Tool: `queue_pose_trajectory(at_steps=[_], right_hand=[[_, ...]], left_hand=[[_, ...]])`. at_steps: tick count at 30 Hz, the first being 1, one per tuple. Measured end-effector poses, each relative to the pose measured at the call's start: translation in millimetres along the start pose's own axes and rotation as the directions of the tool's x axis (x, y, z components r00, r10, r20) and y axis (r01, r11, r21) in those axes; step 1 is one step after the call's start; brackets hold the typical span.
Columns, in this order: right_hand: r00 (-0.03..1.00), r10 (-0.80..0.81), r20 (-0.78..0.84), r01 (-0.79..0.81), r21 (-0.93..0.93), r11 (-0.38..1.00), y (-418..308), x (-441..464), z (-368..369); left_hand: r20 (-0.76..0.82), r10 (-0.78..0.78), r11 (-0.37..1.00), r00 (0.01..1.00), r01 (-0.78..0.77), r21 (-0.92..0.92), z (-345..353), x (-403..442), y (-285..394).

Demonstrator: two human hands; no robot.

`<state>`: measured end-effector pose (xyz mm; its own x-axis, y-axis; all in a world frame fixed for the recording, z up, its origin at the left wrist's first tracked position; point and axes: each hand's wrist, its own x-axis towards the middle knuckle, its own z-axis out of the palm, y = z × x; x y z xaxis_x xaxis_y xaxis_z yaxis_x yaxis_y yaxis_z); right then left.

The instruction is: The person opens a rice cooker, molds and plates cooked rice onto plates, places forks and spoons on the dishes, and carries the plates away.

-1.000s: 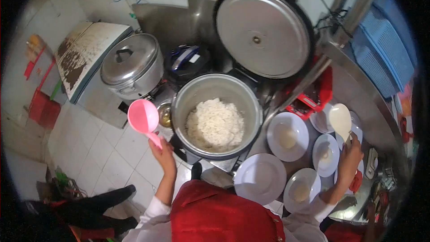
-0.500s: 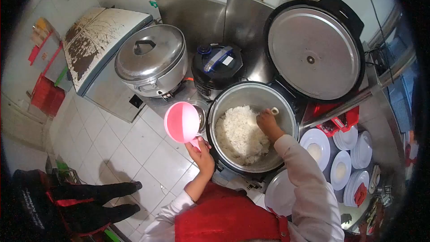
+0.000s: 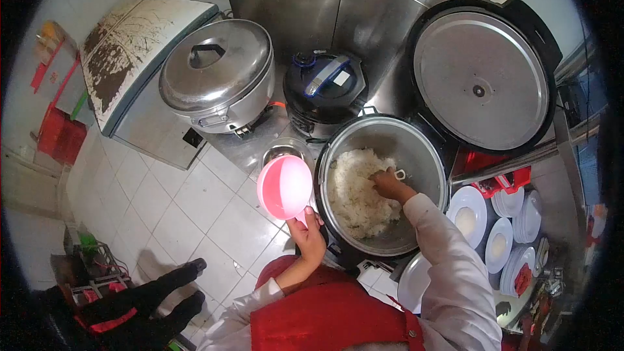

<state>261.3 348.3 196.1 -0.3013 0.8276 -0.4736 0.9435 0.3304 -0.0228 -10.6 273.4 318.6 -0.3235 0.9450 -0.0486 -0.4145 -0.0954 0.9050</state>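
In my left hand is the handle of a pink scoop, its bowl facing up beside the rice cooker's near left rim. My right hand reaches into the open rice cooker, its fingers closed round a rice paddle. Only the paddle's handle end shows; the rest is hidden by the hand and the white rice. Behind the scoop, a small metal bowl stands on the counter.
A lidded metal pot and a black cooker stand behind. The raised lid is at the right, above white plates and a red basket. Another person's legs are at the lower left.
My right hand has moved from over the plates into the cooker, bringing the paddle down into the rice. The view has shifted right. My left hand keeps hold of the scoop.
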Motion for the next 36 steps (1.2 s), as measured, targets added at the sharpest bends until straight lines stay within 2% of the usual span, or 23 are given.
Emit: queue_pose_trajectory(at_steps=[5,9,11,12,14,16,18,20,21,23,24,26,27,28,29,30,31,32,33,35,36], right_hand=[[1.000,-0.002,0.028,-0.006,0.284,0.959,-7,-6,-8],[0.999,0.012,0.030,-0.023,0.385,0.923,-6,-24,-22],[0.998,0.062,-0.013,-0.044,0.562,0.826,-13,-38,-38],[0.997,0.071,-0.019,-0.048,0.560,0.827,-11,-44,-41],[0.984,0.062,-0.169,0.043,0.556,0.830,-7,-55,-47],[0.969,0.044,-0.242,0.090,0.515,0.852,1,-73,-62],[0.950,0.026,-0.311,0.128,0.466,0.876,0,-102,-98],[0.964,0.217,-0.157,-0.077,0.614,0.786,-14,-138,-158],[0.951,0.140,-0.275,0.074,0.644,0.761,7,-142,-149],[0.957,0.138,-0.256,0.078,0.684,0.725,13,-168,-184],[0.967,0.120,-0.224,0.085,0.728,0.680,16,-181,-204],[0.958,0.048,-0.284,0.181,0.723,0.667,32,-194,-222],[0.975,0.046,-0.219,0.118,0.675,0.728,32,-205,-244],[0.989,0.038,-0.142,0.060,0.622,0.781,27,-206,-266],[0.991,0.041,-0.129,0.034,0.532,0.846,26,-202,-272],[0.990,0.054,-0.134,0.026,0.534,0.845,18,-199,-279],[0.992,0.115,-0.056,-0.093,0.306,0.947,6,-194,-288],[0.981,0.192,0.006,-0.192,0.051,0.980,-4,-189,-294],[0.980,0.197,0.003,-0.197,0.054,0.979,-10,-183,-296],[0.960,0.278,0.033,-0.251,-0.339,0.907,-22,-171,-296],[0.960,0.277,0.032,-0.250,-0.338,0.907,-30,-171,-295]], left_hand=[[0.032,0.005,0.999,0.999,-0.006,0.033,-2,0,0],[0.069,-0.001,1.000,0.998,0.000,0.020,-2,3,4],[0.112,-0.041,0.998,0.993,0.037,0.040,-2,7,10],[0.134,-0.059,0.997,0.989,0.053,0.051,-1,9,15],[0.162,-0.084,0.994,0.983,0.072,0.080,-1,21,25],[0.255,-0.127,0.942,0.959,0.036,0.334,-2,38,38],[0.309,-0.052,0.849,0.950,-0.121,0.514,5,51,48],[0.407,-0.150,0.724,0.901,-0.180,0.666,17,59,73],[0.424,-0.138,0.731,0.895,-0.196,0.653,20,60,71],[0.494,-0.089,0.608,0.865,-0.346,0.715,25,65,55],[0.508,-0.077,0.615,0.858,-0.360,0.702,29,64,49],[0.520,-0.207,0.588,0.829,-0.319,0.743,36,57,34],[0.569,-0.323,0.688,0.756,-0.225,0.690,45,42,25],[0.595,-0.428,0.785,0.680,-0.047,0.618,48,34,5],[0.566,-0.573,0.769,0.593,0.148,0.622,58,22,15],[0.538,-0.697,0.708,0.474,0.335,0.622,66,11,25],[0.546,-0.695,0.710,0.468,0.327,0.624,71,5,21],[0.539,-0.742,0.671,0.399,0.440,0.597,72,-1,15],[0.533,-0.780,0.616,0.327,0.548,0.566,72,-6,10],[0.529,-0.788,0.602,0.315,0.573,0.556,72,-14,8],[0.523,-0.797,0.585,0.302,0.601,0.545,71,-16,6]])
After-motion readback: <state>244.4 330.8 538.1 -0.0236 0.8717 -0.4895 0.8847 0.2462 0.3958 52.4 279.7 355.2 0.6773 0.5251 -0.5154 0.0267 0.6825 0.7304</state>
